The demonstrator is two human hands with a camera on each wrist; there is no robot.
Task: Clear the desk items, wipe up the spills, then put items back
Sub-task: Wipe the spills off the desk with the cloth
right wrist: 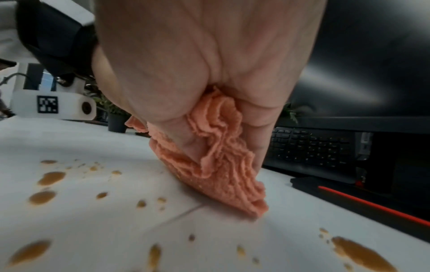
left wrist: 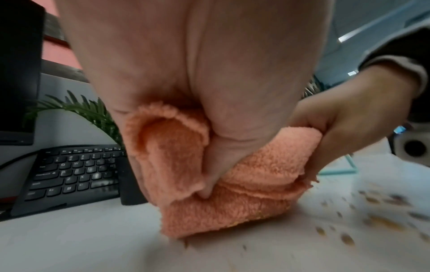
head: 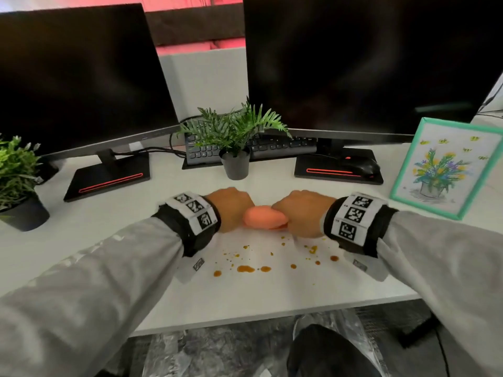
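Observation:
A folded orange cloth (head: 262,218) lies bunched on the white desk (head: 114,248), held from both ends. My left hand (head: 231,210) grips its left end; in the left wrist view the fingers curl into the cloth (left wrist: 244,193). My right hand (head: 300,213) grips the right end, with folds of the cloth (right wrist: 216,156) squeezed in the fist. Brown spill drops (head: 246,268) are scattered on the desk just in front of the cloth, nearer to me; the spill (right wrist: 49,177) shows close up in the right wrist view.
A small potted plant (head: 235,148) stands just behind the hands, with a keyboard (head: 277,146) behind it. Two monitors (head: 81,80) rise at the back. A mouse (head: 359,164) sits on the right stand, a framed flower picture (head: 446,167) at the right, another plant (head: 19,183) at the left.

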